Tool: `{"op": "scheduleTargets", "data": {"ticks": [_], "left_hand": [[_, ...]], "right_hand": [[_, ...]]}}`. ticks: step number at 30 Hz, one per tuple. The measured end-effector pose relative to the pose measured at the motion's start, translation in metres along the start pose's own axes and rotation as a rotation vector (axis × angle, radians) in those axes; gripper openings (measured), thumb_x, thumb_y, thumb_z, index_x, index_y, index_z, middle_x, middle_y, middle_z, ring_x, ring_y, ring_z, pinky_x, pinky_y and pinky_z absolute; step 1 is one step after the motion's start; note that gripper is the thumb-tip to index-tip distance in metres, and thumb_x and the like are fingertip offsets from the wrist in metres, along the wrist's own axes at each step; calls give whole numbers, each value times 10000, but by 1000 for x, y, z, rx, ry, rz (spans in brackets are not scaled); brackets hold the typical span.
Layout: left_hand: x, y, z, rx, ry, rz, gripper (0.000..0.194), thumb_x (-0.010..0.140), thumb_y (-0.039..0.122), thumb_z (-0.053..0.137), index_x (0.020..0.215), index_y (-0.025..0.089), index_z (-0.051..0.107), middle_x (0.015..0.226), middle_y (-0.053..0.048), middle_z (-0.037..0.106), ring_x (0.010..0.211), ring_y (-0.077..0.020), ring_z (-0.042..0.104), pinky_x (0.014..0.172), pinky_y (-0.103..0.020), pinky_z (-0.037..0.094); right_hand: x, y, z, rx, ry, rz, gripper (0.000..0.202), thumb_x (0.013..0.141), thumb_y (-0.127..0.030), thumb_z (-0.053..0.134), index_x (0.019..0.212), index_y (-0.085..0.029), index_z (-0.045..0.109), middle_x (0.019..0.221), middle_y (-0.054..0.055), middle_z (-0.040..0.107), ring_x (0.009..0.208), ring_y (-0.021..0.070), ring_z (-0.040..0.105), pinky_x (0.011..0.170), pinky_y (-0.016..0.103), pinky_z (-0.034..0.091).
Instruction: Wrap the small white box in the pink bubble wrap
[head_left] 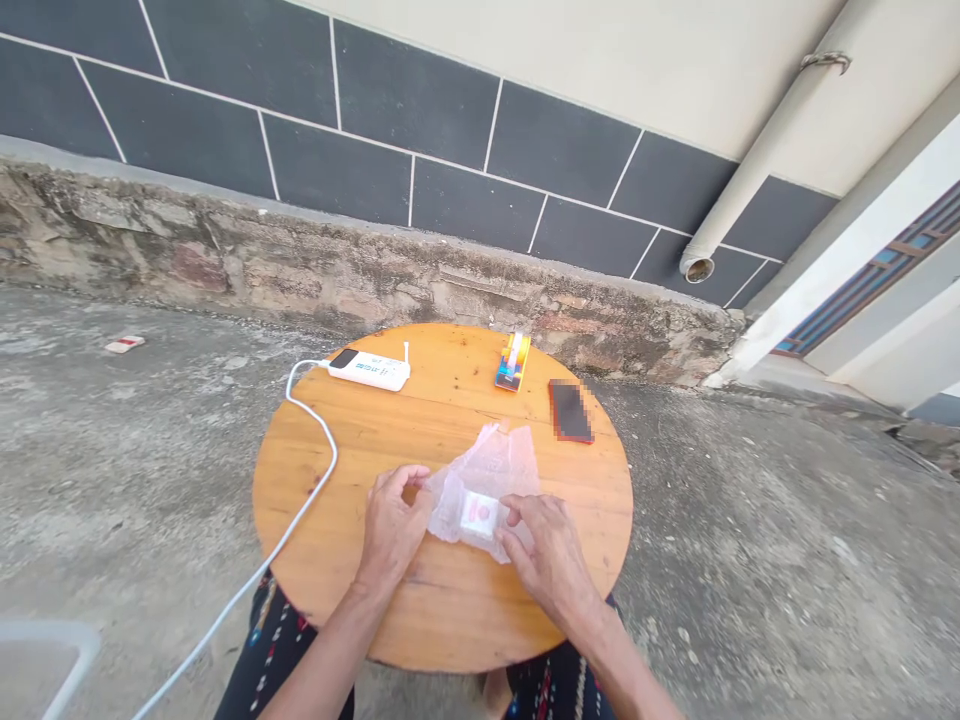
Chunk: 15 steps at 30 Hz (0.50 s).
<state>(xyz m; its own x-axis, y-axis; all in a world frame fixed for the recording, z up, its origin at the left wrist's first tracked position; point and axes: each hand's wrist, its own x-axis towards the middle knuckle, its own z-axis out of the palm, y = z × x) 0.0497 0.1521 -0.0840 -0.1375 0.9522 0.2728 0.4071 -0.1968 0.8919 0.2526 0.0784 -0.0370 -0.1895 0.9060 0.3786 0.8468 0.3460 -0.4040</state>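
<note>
A sheet of pinkish, see-through bubble wrap (504, 455) lies spread on the round wooden table (315, 520). On its near part sits a small white box (478, 513) with a pink mark; a film of wrap seems to cover some of it. My left hand (397, 515) pinches the left edge of the wrap between thumb and fingers. At the box's right side, my right hand (544, 545) has its curled index finger and thumb on the wrap, close to the box. The other fingers of that hand are partly hidden.
Along the table's far side stand a white power bank-like device (370, 370) with a white cable (319, 485), a roll of tape (513, 362) in a yellow and blue package, and a phone (571, 411) with a red edge. A stone-footed wall (337, 270) runs behind.
</note>
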Motion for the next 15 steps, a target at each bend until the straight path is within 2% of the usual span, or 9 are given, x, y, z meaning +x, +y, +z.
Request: {"op": "scheduleTargets", "data": {"ticks": [3,7,12,15], "left_hand": [[0,1,0,11,-23,10,254,698,287,489,874,202,649,890,-52,663,911,-238,594,852,-386,447],[0,1,-1,16,-56,25,221,701,270,480,828,211,650,857,-37,666,867,-222,603,810,-358,458],[0,3,-1,35,-73,42,191,716,281,481,765,215,653,797,-28,661,823,-218,593,779,-346,453],[1,4,-1,45,-69,46,188,718,285,480,748,214,652,790,-29,661,822,-217,584,781,-345,447]], "right_hand": [[1,-4,-3,22,7,-14,251,834,-135,591,1076,-198,566,920,39,623,872,237,541,795,380,373],[6,-7,-2,10,32,-28,290,861,-182,588,1150,-195,559,1162,81,582,1033,261,519,863,402,369],[9,0,11,30,102,-40,191,820,-98,590,974,-206,622,1103,48,620,984,232,547,864,388,363],[9,-4,9,49,152,-61,141,831,-86,541,880,-202,604,1108,47,615,983,221,541,852,377,365]]}}
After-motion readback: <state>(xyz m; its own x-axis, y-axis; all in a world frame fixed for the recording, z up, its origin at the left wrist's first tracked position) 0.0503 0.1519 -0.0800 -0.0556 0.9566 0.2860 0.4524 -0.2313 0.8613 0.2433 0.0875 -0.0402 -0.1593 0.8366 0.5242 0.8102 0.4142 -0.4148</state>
